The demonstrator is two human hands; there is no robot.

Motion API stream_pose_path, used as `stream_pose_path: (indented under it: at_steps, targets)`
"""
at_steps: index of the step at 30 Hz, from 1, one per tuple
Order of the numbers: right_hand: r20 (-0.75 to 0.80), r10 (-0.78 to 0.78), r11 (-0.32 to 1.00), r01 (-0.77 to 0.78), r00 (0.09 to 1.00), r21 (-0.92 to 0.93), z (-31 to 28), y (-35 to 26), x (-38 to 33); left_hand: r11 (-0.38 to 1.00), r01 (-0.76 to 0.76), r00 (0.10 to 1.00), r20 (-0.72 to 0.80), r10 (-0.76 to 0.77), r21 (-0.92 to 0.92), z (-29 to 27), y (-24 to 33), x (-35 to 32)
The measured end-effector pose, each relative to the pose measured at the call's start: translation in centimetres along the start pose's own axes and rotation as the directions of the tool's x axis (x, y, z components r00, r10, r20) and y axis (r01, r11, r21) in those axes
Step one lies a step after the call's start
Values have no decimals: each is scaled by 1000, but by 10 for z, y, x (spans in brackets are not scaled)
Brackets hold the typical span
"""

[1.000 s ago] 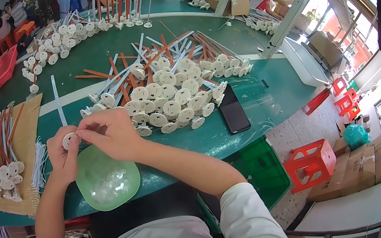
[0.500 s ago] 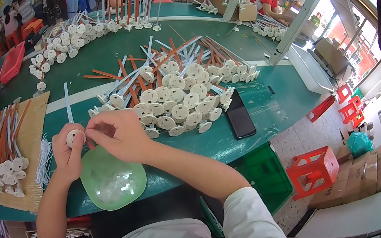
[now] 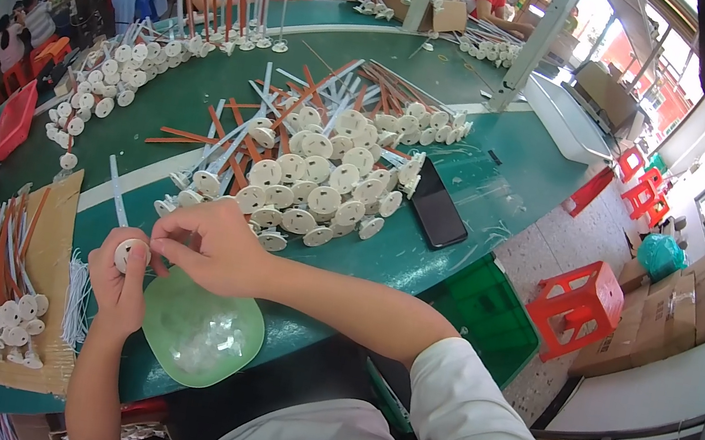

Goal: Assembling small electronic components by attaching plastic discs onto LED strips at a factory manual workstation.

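My left hand [image 3: 119, 279] is curled into a loose fist; my right hand [image 3: 204, 242] reaches across, fingertips pinching against it.

Green worktop [image 3: 467, 202], crowded with parts

White discs [image 3: 321, 187], orange and white sticks [image 3: 298, 99], a black phone [image 3: 437, 206], a green bowl [image 3: 201, 335] and cardboard [image 3: 51, 263] lie on it.

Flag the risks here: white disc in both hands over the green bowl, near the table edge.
1. The green bowl overhangs the table edge; a bump from the right hand could tip it off.
2. The white disc sits in a fingertip grip in the left hand; a slip likely drops it.
3. The phone lies near the edge too.
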State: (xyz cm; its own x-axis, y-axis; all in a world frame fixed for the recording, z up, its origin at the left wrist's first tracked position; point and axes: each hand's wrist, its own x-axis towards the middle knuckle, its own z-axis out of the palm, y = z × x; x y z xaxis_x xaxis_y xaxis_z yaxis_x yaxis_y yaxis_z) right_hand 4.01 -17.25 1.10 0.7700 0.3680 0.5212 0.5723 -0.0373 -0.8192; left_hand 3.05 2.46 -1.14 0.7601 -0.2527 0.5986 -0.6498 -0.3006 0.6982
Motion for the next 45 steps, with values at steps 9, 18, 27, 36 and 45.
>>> stream_pose_path:
  at_steps: [9,18,27,36,45]
  targets:
    - [-136,-234,965,213,963,-155,4,10,0,986,-163,985,-53,164,27,4,-12,-1]
    - [-183,-544,815,464,819,-347,10,17,-1,996,-66,996,-62,62,-68,12,-2,-2]
    - [-180,-523,833,456,833,-312,10,16,-1,978,-16,995,-99,-5,-208,6,-5,-3]
    - [-184,-533,827,464,826,-317,10,14,-2,968,-10,994,-106,-18,-251,3,-8,-4]
    - [-168,-537,827,476,827,-301,9,13,0,972,-64,995,-88,45,-224,3,-4,-1]
